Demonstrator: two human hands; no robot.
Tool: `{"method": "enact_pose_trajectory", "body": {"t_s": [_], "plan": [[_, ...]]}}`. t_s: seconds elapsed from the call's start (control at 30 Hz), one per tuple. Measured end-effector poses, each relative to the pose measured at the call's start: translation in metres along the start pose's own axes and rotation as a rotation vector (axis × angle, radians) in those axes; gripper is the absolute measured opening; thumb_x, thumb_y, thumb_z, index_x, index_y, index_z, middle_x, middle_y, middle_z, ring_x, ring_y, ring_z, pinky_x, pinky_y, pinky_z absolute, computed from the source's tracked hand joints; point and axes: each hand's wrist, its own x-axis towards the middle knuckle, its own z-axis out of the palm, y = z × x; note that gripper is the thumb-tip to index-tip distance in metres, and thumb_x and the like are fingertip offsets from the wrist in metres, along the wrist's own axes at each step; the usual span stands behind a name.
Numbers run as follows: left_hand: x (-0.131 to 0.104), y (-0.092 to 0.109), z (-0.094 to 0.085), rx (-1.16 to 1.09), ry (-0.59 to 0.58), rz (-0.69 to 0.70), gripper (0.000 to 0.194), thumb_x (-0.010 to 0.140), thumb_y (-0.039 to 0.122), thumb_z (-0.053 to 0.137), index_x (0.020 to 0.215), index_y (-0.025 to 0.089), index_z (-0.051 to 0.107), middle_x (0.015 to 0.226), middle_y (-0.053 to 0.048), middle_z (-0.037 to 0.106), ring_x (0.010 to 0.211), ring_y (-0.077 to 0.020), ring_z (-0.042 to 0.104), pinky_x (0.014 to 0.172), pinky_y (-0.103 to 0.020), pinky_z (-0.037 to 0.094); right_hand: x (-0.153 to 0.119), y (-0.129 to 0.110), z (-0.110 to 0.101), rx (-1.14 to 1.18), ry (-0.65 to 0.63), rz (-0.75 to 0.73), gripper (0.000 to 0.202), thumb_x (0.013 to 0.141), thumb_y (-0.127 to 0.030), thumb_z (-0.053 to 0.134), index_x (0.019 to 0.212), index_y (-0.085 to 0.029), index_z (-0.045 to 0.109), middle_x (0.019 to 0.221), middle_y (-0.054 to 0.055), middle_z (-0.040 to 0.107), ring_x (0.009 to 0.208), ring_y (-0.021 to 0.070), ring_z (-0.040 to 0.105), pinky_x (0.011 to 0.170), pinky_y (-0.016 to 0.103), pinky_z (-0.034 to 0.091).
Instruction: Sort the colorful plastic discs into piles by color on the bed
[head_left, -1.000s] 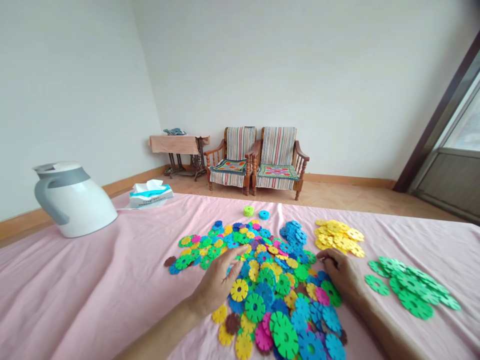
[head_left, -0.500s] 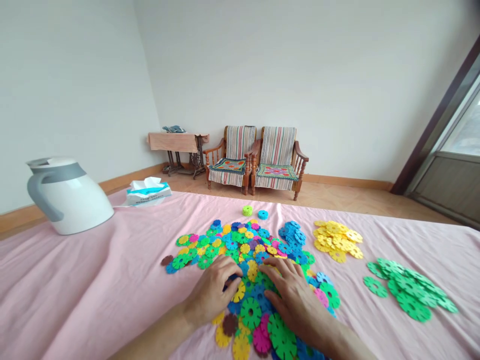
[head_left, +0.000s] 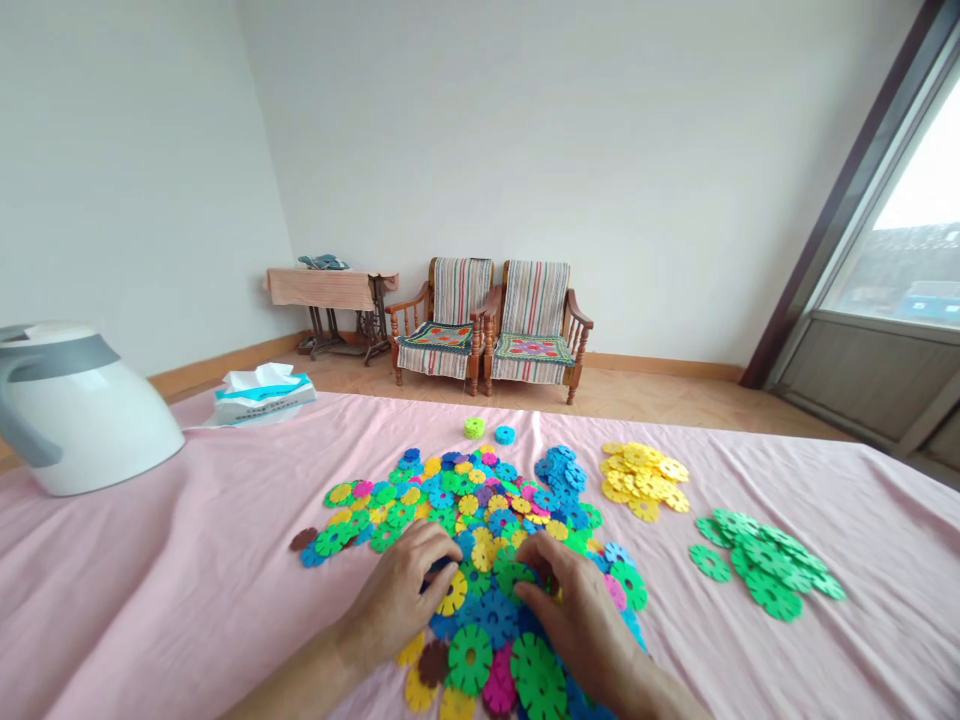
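A mixed pile of notched plastic snowflake discs (head_left: pixel 469 657) in green, blue, yellow, pink, purple and brown spreads over the pink cloth in front of me. My left hand (head_left: pixel 405 588) is curled at the pile's left side, with dark blue snowflake discs (head_left: pixel 436 570) showing between thumb and fingers. To its right, my right hand (head_left: pixel 581 598) pinches a green snowflake disc (head_left: pixel 511 576) at its edge, just above the pile. The undersides of both hands are hidden.
Separate heaps of yellow discs (head_left: pixel 645 478), green discs (head_left: pixel 769 562) and blue discs (head_left: pixel 560 472) lie to the right. Small lime (head_left: pixel 474 429) and blue (head_left: pixel 505 435) stacks stand behind the pile. A white jug (head_left: pixel 90 415) and tissue box (head_left: pixel 264 396) are at left.
The view has turned slightly right. My right hand's fingers have closed from lying spread over the pile to a pinch on a green disc. My left hand stays curled.
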Motion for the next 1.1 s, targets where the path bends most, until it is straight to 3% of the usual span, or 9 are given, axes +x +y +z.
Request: {"method": "enact_pose_trajectory", "body": {"t_s": [0.17, 0.33, 0.47, 0.77, 0.97, 1.1], "plan": [[-0.001, -0.002, 0.002, 0.01, 0.009, 0.008, 0.015, 0.089, 0.015, 0.049, 0.086, 0.021, 0.063, 0.085, -0.003, 0.063, 0.087, -0.0193, 0.059, 0.079, -0.032, 0.049, -0.006, 0.01, 0.0, 0.028, 0.069, 0.112, 0.007, 0.079, -0.019, 0.052, 0.085, -0.022, 0.053, 0.068, -0.004, 0.055, 0.06, 0.0127, 0.05, 0.056, 0.023, 0.039], [-0.001, -0.004, 0.005, -0.013, 0.005, 0.001, 0.015, 0.087, 0.013, 0.05, 0.088, 0.021, 0.063, 0.088, -0.003, 0.063, 0.089, -0.0194, 0.058, 0.077, -0.03, 0.048, -0.009, 0.023, -0.003, 0.02, 0.074, 0.133, 0.004, 0.079, -0.023, 0.052, 0.082, -0.022, 0.053, 0.07, -0.002, 0.058, 0.065, 0.0146, 0.053, 0.059, 0.025, 0.041], [-0.002, -0.006, 0.007, -0.018, 0.003, -0.001, 0.014, 0.087, 0.014, 0.051, 0.087, 0.021, 0.063, 0.087, -0.003, 0.063, 0.088, -0.0195, 0.058, 0.077, -0.03, 0.048, -0.008, 0.022, -0.006, 0.069, 0.163, 0.103, 0.003, 0.076, -0.023, 0.056, 0.076, -0.021, 0.055, 0.072, -0.001, 0.057, 0.066, 0.0142, 0.052, 0.061, 0.025, 0.042], [-0.001, -0.006, 0.005, -0.01, -0.017, -0.01, 0.014, 0.087, 0.014, 0.051, 0.088, 0.021, 0.063, 0.087, -0.003, 0.063, 0.089, -0.02, 0.058, 0.079, -0.032, 0.046, -0.002, 0.028, -0.022, 0.509, 0.117, 0.226, 0.033, 0.073, -0.049, 0.065, 0.066, -0.019, 0.053, 0.059, -0.003, 0.05, 0.056, 0.0108, 0.045, 0.051, 0.023, 0.035], [-0.001, -0.007, 0.005, -0.009, -0.03, -0.029, 0.014, 0.087, 0.014, 0.051, 0.088, 0.021, 0.063, 0.089, -0.003, 0.063, 0.09, -0.02, 0.057, 0.08, -0.032, 0.046, -0.002, 0.023, -0.024, 0.571, 0.045, 0.228, 0.039, 0.068, -0.055, 0.069, 0.066, -0.017, 0.058, 0.066, 0.001, 0.057, 0.059, 0.0116, 0.049, 0.054, 0.022, 0.039], [0.0, -0.007, 0.005, -0.013, -0.033, -0.032, 0.014, 0.088, 0.014, 0.051, 0.089, 0.021, 0.063, 0.09, -0.003, 0.063, 0.091, -0.0201, 0.057, 0.08, -0.032, 0.046, 0.0, 0.019, -0.04, 0.538, 0.122, 0.227, 0.039, 0.07, -0.055, 0.067, 0.065, -0.017, 0.058, 0.067, 0.001, 0.059, 0.059, 0.0116, 0.05, 0.053, 0.022, 0.039]]}}
